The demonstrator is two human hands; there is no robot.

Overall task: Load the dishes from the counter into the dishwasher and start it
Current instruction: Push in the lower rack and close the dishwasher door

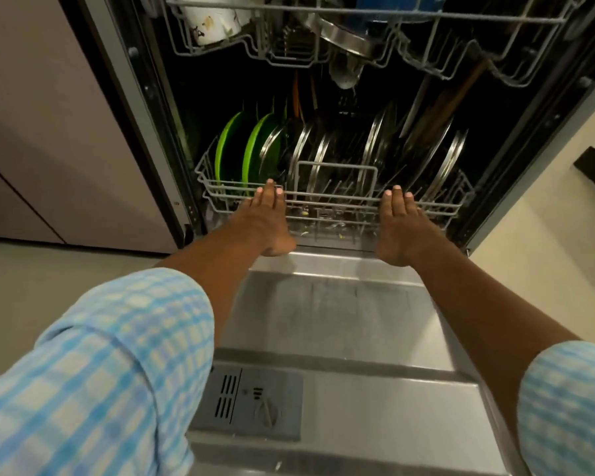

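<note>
Left hand [267, 221] and right hand [399, 225], fingers straight, touch the front rim of the lower rack [337, 194]. The rack holds upright green plates [225, 149] at left, with steel plates [375, 139] beside them. The door [340, 321] lies open below, and the loaded upper rack [358, 11] is above.

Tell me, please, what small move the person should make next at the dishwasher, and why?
Probably press the lower rack the last bit into the tub. Both the left hand and the right hand lie flat against its front rail, it is full of plates, and the door lies open below.
</note>
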